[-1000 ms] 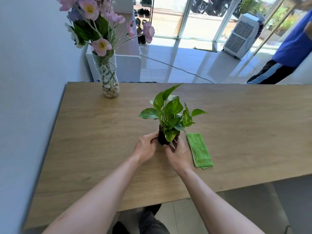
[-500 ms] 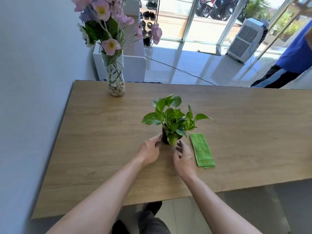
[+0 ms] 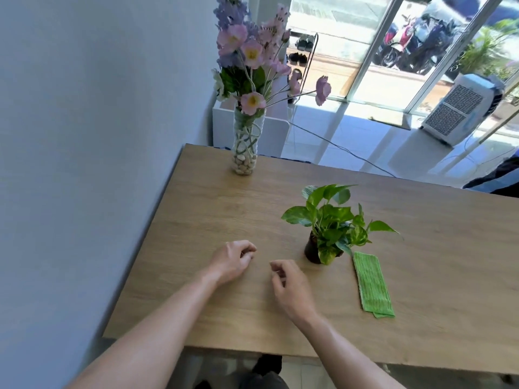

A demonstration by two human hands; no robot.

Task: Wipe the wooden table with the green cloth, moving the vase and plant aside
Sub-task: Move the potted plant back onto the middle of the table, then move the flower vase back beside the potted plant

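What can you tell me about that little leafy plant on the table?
The plant is small, with glossy green heart-shaped leaves, some flecked yellow, rising from a dark round pot. It stands upright on the wooden table, just left of the folded green cloth, its lowest leaves hanging near the cloth's top end. Neither hand touches it.

We see bright daylight pouring in through the windows [image 3: 393,51] at the far side, laying glare and slanted frame shadows on the floor tiles [image 3: 351,141]. The wooden table [image 3: 224,220] is evenly lit, with soft shadows. Straight lines bend toward the edges; the street outside looks washed out and slightly blurred.
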